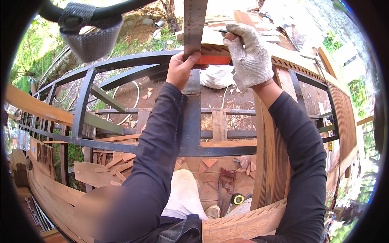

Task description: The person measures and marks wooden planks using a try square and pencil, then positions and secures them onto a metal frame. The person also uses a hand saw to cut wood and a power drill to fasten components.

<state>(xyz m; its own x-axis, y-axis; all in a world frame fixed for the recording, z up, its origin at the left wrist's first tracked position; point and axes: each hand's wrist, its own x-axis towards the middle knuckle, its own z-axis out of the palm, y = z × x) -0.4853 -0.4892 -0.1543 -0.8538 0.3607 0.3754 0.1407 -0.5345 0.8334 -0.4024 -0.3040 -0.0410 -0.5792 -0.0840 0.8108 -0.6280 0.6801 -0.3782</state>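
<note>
My bare left hand grips a steel ruler at its lower end, thumb on top. An orange-red bar runs rightward from there, so the two look like a carpenter's square. It lies against a grooved wooden board on the far side of the black metal frame. Just right of it, my right hand, in a whitish knit glove, is closed on a thin pencil-like marker, its tip pointing left toward the ruler. Most of the marker is hidden by the fingers.
Grooved boards cross the frame at the right. Below, wooden planking holds a handsaw, a tape measure and triangular offcuts. A wooden piece lies near my lap. A dark bar with a mesh strap hangs upper left.
</note>
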